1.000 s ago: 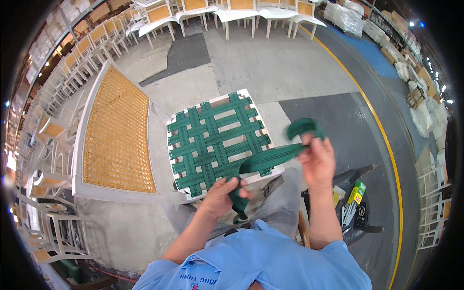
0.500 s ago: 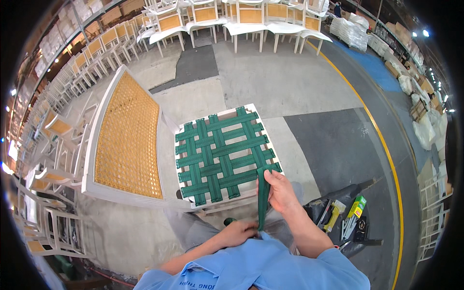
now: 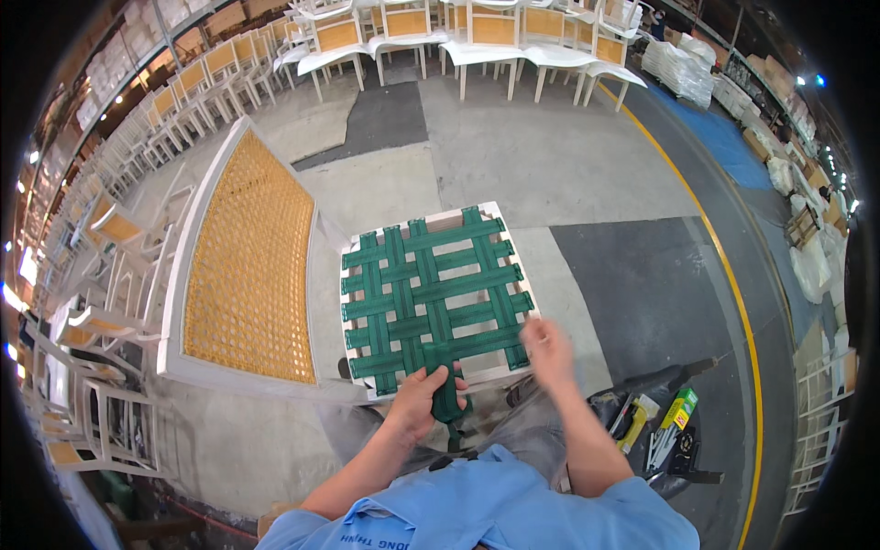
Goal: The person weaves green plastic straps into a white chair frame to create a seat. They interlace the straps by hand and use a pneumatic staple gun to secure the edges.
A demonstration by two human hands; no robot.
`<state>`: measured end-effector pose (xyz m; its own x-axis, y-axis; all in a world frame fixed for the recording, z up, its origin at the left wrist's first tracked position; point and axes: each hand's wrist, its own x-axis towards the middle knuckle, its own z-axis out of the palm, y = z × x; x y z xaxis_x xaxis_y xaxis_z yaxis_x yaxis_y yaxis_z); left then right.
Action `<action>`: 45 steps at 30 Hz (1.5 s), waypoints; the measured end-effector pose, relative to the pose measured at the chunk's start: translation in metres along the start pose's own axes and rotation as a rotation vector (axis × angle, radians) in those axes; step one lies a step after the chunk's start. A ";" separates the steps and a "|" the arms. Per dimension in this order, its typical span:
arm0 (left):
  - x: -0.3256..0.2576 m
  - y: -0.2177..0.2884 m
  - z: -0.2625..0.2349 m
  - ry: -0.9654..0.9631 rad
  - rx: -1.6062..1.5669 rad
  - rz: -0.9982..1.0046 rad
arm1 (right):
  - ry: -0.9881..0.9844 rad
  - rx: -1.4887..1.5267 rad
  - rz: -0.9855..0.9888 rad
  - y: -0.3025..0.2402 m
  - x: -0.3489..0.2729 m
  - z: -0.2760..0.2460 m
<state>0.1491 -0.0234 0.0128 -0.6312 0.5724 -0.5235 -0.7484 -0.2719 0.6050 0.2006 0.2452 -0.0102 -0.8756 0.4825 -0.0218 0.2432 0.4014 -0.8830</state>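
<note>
A white chair frame in front of me has green webbing (image 3: 426, 289) woven over and under across its seat, several strips in each direction. Its backrest, a yellow cane panel (image 3: 252, 266) in a white frame, stands to the left. My left hand (image 3: 417, 401) is closed around a loose green webbing strap (image 3: 447, 394) at the near edge of the seat, and the strap's tail hangs down toward my lap. By the seat's near right corner is my right hand (image 3: 548, 353), raised and blurred by motion; its fingers are not clear.
Right of my legs, a dark surface (image 3: 665, 431) carries a yellow-handled tool (image 3: 634, 426) and a green and yellow box (image 3: 681, 408). White chairs (image 3: 486, 37) stand in rows at the back and along the left. A yellow floor line (image 3: 724, 266) runs down the right, past wrapped goods (image 3: 680, 69).
My left hand has come up from my lap to the seat's near edge and now holds the strap. The right hand has let go of it and moved slightly right.
</note>
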 end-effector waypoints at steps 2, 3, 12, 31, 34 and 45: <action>0.006 -0.004 0.005 -0.086 -0.001 -0.078 | 0.112 -0.166 0.104 0.029 0.044 -0.027; 0.010 -0.004 0.009 -0.101 -0.022 -0.105 | 0.012 -0.029 0.197 0.040 0.052 -0.024; 0.037 -0.001 0.013 -0.027 -0.287 -0.217 | -0.174 0.355 0.408 0.056 0.023 0.009; 0.127 -0.019 0.031 -0.079 -0.679 -0.335 | -0.275 -0.484 -0.141 -0.031 0.095 0.025; 0.133 -0.023 0.031 -0.129 -0.620 -0.320 | -0.489 -0.670 0.060 -0.035 0.124 0.044; 0.064 -0.025 0.043 -0.068 0.402 -0.079 | -0.321 -0.008 0.086 -0.008 0.122 0.072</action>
<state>0.1357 0.0531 -0.0102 -0.5497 0.6330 -0.5451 -0.6465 0.0908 0.7575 0.0617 0.2443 -0.0393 -0.9382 0.2454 -0.2439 0.3242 0.3770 -0.8676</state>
